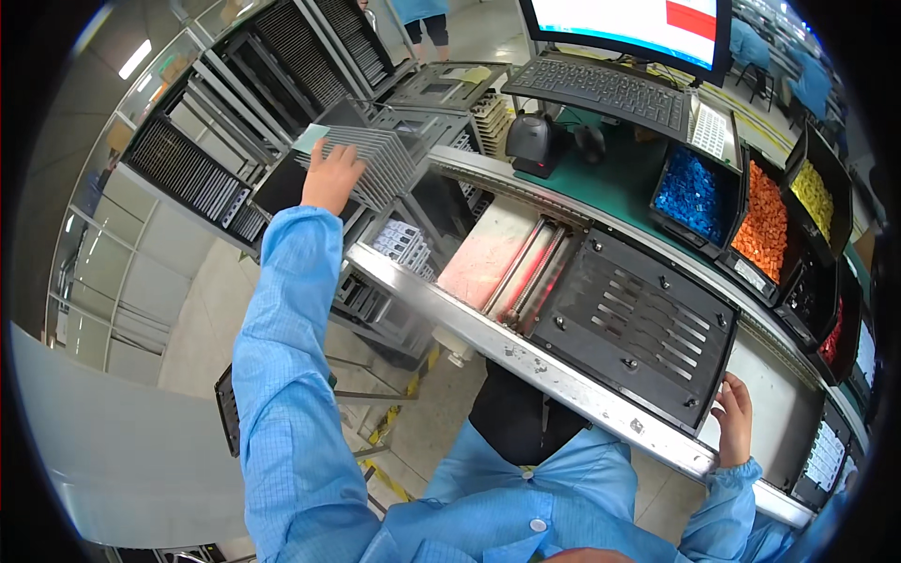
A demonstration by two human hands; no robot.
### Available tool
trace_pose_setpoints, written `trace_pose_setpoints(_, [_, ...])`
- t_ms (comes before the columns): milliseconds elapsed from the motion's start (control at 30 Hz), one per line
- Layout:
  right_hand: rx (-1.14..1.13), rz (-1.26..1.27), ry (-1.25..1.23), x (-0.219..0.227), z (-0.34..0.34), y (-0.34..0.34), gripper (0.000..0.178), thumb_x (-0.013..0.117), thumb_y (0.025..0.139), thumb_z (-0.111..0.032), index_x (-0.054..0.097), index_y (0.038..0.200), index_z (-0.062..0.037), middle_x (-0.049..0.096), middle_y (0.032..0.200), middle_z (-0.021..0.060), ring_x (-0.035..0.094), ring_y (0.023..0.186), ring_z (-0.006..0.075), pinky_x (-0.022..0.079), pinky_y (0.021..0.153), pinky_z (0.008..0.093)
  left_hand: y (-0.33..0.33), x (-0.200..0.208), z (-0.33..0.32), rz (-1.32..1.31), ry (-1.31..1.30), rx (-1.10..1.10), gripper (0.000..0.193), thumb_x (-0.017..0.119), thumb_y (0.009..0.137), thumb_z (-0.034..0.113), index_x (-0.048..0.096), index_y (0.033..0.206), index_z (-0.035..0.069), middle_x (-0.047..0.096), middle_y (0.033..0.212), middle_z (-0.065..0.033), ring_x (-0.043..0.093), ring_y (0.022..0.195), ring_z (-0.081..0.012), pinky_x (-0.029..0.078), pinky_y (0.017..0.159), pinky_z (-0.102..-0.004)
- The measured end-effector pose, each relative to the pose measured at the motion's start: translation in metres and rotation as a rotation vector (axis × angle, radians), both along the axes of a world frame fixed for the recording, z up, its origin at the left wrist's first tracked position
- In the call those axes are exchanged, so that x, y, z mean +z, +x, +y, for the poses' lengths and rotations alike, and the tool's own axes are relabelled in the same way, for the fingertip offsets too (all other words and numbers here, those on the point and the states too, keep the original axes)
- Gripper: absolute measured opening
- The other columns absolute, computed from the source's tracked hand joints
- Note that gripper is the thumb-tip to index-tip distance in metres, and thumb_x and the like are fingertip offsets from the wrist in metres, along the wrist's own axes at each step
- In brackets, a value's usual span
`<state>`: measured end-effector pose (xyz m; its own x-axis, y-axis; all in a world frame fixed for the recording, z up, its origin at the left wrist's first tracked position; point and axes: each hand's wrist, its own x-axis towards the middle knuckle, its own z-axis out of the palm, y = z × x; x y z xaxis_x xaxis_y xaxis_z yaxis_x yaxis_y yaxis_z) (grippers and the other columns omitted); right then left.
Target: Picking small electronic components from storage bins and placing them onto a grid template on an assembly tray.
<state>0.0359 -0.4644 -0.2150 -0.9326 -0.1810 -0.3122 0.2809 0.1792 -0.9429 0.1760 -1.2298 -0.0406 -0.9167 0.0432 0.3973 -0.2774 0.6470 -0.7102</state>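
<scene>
Left hand (330,174) stretched far out to the person's left, fingers spread flat and apart on the near end of a stack of thin grey trays (375,161), closed on nothing. Stack perched on a cluttered rack beside the conveyor, near dark slotted racks (202,178). Probably light singly but weighty together, stiff, smooth-edged, likely to slide or fan apart; best taken by the two short ends, gripped through the whole stack. Right hand (734,416) resting against the near edge of the black slotted fixture plate (638,324), fingers curled loosely at its corner, clamping doubtful. Beyond, bins of blue (693,188), orange (762,225) and yellow parts (815,195). Underside of the stack, left fingertips and tray contents hidden; the stack's far end lost among other racks.
</scene>
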Motion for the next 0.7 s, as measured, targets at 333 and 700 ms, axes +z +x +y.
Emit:
trace_pose_setpoints(333, [0.031,0.067,0.047,0.007,-0.009,0.008,0.035,0.062,0.106,-0.030,0.060,0.137,-0.0117,0.063,0.118,-0.0045,0.060,0.101,0.0071,0.047,0.085,0.0285,0.021,0.029,-0.018,-0.262,-0.069,-0.008,0.010,0.065,0.090,0.012,0.073,0.094,0.016,0.065,0.109,0.0004,0.057,0.124,-0.0201,0.031,0.123,-0.0500])
trace_pose_setpoints(700, [-0.162,0.857,0.285,0.027,-0.038,0.018,0.026,0.063,0.103,-0.008,0.062,0.129,-0.0082,0.063,0.124,0.0035,0.060,0.097,0.0120,0.048,0.079,0.0281,0.127,0.131,0.107,0.309,0.697,-0.232,0.013,0.071,0.094,0.003,0.059,0.100,0.003,0.062,0.095,-0.0130,0.067,0.091,-0.0304,0.054,0.084,-0.0376])
